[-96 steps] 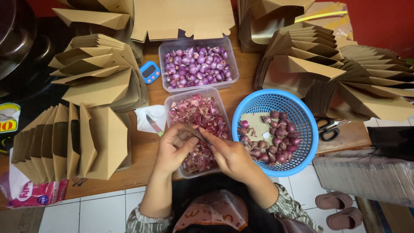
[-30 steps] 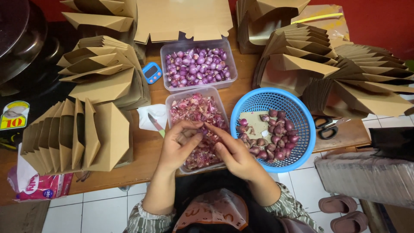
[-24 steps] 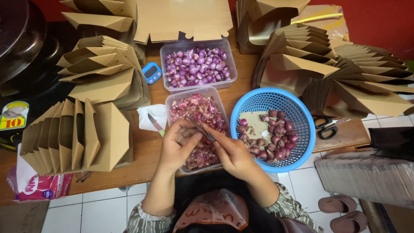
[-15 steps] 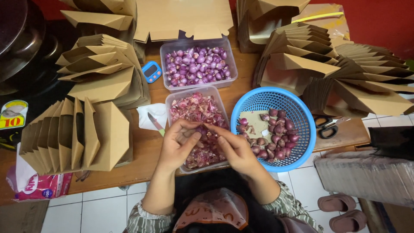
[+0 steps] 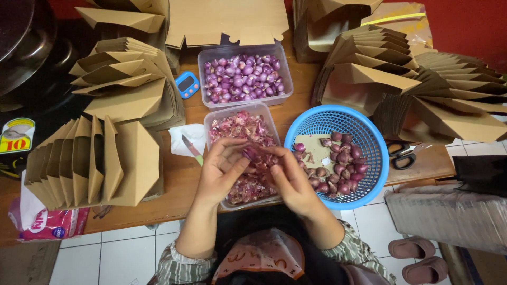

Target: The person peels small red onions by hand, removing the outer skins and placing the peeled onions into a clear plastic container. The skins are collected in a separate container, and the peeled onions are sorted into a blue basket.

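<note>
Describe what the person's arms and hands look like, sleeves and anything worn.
Both hands, left hand and right hand, are bare, with no gloves. No rings or watch can be made out. The forearms are uncovered; patterned sleeves in muted green and cream stripes are pushed up near the elbows.

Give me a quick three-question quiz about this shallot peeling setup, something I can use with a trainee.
1. True or false: both hands are held over the clear tub of peels.
2. Which container holds the peeled shallots? A) the blue basket B) the far clear tub C) a brown paper bag
3. What lies on the white tissue left of the near tub?

Key
1. True: the left hand and right hand meet over it, fingers on a shallot.
2. B; the basket holds unpeeled ones.
3. A small knife with a green handle.
</note>
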